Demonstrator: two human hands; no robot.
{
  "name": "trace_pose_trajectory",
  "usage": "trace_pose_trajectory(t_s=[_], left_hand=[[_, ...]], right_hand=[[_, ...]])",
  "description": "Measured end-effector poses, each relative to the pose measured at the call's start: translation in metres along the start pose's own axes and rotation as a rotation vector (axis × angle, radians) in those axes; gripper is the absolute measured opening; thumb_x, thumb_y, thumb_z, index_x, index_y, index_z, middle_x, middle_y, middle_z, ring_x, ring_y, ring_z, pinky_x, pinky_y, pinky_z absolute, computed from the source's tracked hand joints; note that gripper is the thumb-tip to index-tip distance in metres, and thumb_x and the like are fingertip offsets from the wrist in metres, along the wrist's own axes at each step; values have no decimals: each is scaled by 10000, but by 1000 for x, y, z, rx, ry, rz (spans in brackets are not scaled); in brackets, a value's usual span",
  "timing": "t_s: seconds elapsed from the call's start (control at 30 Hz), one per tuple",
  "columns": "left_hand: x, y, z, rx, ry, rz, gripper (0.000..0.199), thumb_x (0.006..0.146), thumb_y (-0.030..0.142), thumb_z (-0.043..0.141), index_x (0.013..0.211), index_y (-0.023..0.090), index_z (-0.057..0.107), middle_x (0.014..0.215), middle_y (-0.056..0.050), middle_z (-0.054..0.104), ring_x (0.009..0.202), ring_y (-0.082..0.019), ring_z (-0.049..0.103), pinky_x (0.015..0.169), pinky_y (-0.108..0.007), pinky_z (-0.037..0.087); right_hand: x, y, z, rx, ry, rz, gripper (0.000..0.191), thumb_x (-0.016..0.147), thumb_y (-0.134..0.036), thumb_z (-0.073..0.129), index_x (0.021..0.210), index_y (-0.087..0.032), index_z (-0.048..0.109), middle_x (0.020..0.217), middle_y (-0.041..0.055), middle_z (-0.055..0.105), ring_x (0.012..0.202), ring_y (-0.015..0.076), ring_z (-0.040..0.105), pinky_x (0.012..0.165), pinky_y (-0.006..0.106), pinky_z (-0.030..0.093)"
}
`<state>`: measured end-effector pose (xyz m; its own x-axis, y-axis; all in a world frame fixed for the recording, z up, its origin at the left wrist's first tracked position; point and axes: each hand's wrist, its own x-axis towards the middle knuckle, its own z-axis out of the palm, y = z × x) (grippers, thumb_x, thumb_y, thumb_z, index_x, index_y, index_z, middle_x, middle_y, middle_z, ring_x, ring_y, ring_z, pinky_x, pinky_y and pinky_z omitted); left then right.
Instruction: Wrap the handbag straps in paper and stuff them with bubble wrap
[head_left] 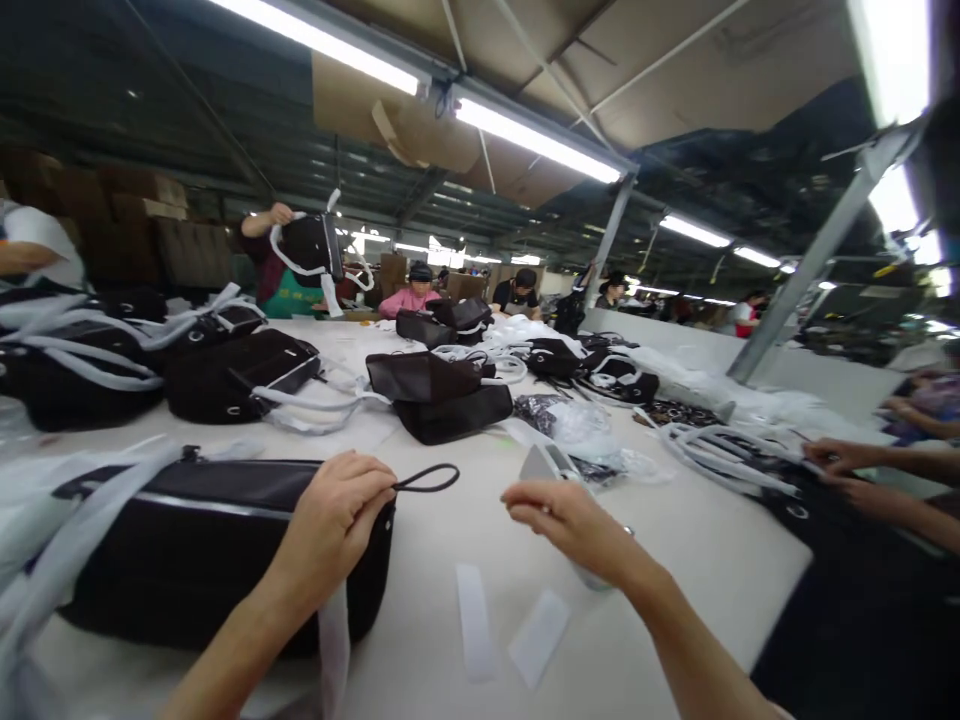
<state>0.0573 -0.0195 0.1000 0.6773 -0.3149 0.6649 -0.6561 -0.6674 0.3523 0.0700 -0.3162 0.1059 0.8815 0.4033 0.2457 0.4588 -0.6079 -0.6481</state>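
Observation:
A black handbag (202, 560) lies in front of me on the left, its straps wrapped in white padding. My left hand (345, 510) is closed on its upper right corner, where a thin black cord loop (435, 480) sticks out to the right. To the right of the bag, my right hand (562, 515) is raised over the table with thumb and fingers pinched together. What the pinch holds, if anything, is too small to make out. Partly hidden behind that hand stands a grey-white object (546, 462). Below lie two white strips (475, 620).
More black bags (240, 370) with white-wrapped straps cover the far side of the white table (420, 640). Clear plastic packets (581, 425) lie past my right hand. At right, a co-worker's hands (847, 470) handle a black bag. Across the table, another person holds up a bag (309, 243).

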Motion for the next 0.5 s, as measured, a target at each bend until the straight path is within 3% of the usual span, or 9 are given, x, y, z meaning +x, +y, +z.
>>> trace_pose_trajectory(t_s=[0.1, 0.13, 0.17, 0.23, 0.37, 0.5], left_hand=[[-1, -10, 3, 8, 86, 91, 221, 968, 280, 499, 891, 246, 703, 908, -6, 731, 868, -208, 660, 940, -343, 439], [-2, -14, 5, 26, 131, 135, 206, 967, 292, 507, 902, 255, 698, 913, 3, 734, 865, -204, 667, 939, -330, 437], [-2, -19, 8, 50, 171, 180, 195, 968, 302, 508, 918, 263, 692, 920, 10, 736, 866, -200, 673, 936, -315, 435], [-3, -30, 13, 108, 226, 246, 196, 976, 310, 486, 953, 275, 677, 937, 21, 736, 880, -194, 679, 946, -297, 426], [-8, -44, 23, 165, 219, 269, 224, 995, 310, 429, 986, 275, 650, 974, 19, 722, 913, -197, 673, 1037, -313, 371], [-10, -44, 24, 142, 217, 269, 233, 1010, 314, 412, 990, 270, 640, 981, 12, 717, 922, -194, 661, 1060, -313, 326]], right_hand=[[-36, 30, 11, -222, -156, -47, 261, 863, -136, 593, 1029, -254, 756, 1113, 49, 771, 1049, 245, 700, 992, 385, 492], [-46, 42, 22, -285, -244, -114, 236, 853, -129, 613, 1005, -247, 751, 1067, 39, 778, 1005, 224, 708, 1010, 358, 476], [-54, 54, 35, -364, -321, -173, 180, 859, -147, 631, 963, -247, 738, 979, 14, 781, 928, 196, 710, 1002, 323, 467], [-64, 77, 61, -580, -396, -222, 44, 863, -251, 681, 897, -237, 705, 935, 0, 767, 845, 174, 688, 819, 232, 498], [-69, 106, 87, -808, -329, -93, 97, 840, -311, 736, 852, -224, 695, 861, 11, 746, 719, 169, 645, 600, 226, 425], [-71, 104, 77, -774, -325, -58, 153, 749, -307, 816, 796, -227, 694, 820, 12, 725, 741, 180, 644, 614, 236, 417]])
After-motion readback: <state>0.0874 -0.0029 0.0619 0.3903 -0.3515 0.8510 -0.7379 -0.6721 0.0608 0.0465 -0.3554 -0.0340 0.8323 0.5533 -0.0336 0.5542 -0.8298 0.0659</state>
